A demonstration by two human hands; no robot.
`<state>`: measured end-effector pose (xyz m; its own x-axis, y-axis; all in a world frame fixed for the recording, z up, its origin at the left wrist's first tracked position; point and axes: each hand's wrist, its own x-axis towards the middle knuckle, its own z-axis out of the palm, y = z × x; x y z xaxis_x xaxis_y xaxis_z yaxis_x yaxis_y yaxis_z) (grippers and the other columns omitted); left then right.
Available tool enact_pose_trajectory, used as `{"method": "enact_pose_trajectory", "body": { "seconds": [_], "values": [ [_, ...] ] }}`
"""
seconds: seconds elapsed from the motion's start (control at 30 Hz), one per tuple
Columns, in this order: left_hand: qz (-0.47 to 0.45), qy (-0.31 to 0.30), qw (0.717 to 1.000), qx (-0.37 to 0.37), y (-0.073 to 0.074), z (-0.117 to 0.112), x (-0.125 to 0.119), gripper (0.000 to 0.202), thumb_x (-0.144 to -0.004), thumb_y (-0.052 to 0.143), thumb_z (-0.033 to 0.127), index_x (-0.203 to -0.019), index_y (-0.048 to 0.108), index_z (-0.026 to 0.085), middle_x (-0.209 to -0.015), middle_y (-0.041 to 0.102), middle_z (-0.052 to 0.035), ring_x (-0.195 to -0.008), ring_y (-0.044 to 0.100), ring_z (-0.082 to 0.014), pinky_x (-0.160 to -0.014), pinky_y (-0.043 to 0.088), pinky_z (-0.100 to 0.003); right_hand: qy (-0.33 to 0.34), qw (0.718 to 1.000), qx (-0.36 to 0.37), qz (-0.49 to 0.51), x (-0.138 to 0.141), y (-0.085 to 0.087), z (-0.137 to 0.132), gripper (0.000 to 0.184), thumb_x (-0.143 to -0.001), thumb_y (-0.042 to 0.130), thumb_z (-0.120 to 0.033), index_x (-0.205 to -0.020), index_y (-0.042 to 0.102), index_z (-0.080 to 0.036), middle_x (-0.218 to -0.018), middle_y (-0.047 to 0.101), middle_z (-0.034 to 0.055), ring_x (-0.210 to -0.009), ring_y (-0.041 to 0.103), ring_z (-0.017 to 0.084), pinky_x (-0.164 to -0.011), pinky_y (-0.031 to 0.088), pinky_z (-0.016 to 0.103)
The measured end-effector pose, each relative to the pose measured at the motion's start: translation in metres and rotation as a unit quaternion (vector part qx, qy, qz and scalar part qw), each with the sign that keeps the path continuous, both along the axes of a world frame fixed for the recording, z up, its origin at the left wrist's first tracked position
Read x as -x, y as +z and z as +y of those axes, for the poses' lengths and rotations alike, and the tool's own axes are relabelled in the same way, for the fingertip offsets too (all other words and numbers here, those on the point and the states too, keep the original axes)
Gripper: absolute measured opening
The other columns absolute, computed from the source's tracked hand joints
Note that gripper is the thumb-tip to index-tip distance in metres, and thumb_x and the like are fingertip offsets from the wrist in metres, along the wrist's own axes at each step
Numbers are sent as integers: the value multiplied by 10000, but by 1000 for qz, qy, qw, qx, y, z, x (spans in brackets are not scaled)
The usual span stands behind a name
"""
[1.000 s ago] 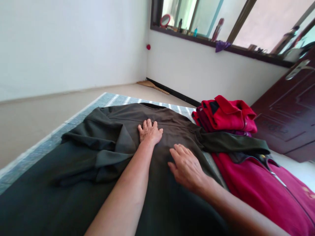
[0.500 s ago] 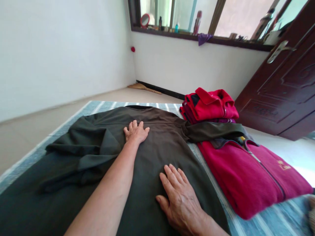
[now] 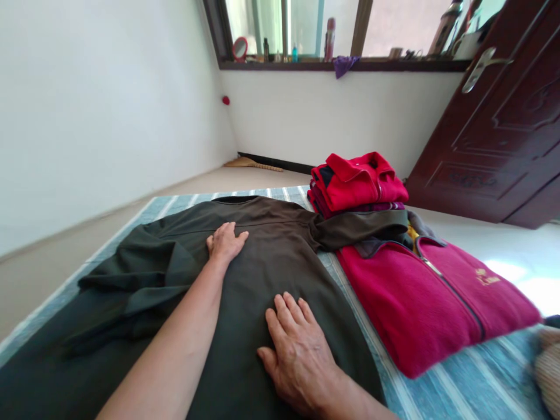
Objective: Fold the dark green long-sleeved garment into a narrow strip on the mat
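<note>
A dark olive jacket (image 3: 258, 274) lies spread out, back side up, on a blue-and-white striped cloth (image 3: 441, 391). Its right-hand sleeve reaches over the collar of a folded crimson zip jacket (image 3: 420, 303), while the other sleeve is bunched and folded on the left. My left hand (image 3: 226, 244) rests on the upper back near the seam, thumb apart and fingers slightly bent. Lower down, my right hand (image 3: 301, 353) lies flat on the fabric with its fingers stretched out. Neither hand appears to grip any cloth.
Folded red clothes (image 3: 361, 184) are stacked beyond the crimson jacket. A dark red door (image 3: 494, 128) stands at the right. Bottles and a round mirror (image 3: 240, 49) line the window sill (image 3: 280, 65). A white wall (image 3: 109, 105) rises on the left.
The view has shifted, so most things appear further left. My left hand has moved slightly left on the jacket, its fingers closer together. My right hand still lies flat.
</note>
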<state>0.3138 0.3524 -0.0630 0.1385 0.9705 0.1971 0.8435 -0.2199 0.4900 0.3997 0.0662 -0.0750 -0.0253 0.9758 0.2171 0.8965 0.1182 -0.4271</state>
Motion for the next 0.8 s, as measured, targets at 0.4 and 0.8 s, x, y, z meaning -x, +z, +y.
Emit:
{"method": "enact_pose_trajectory", "body": {
  "seconds": [0.4,0.8],
  "values": [
    [-278,112,951,-79,3,21,13,437,-839,298,229,-1137,539,17,-971,697,-156,-760,681,-154,-637,550,-266,2,1000,1,-5,-1,2,0,545,-945,384,-474,-1363,458,-132,-1468,384,155,-1377,290,317,-1119,273,508],
    [31,-25,993,-107,-5,3,2,167,-793,508,217,-822,671,199,-930,690,-80,-930,621,-253,-811,457,-324,-6,1000,-16,-19,1,-11,-2,531,-929,424,-461,-1347,483,-139,-1448,419,145,-1359,331,312,-1110,284,504]
  ]
}}
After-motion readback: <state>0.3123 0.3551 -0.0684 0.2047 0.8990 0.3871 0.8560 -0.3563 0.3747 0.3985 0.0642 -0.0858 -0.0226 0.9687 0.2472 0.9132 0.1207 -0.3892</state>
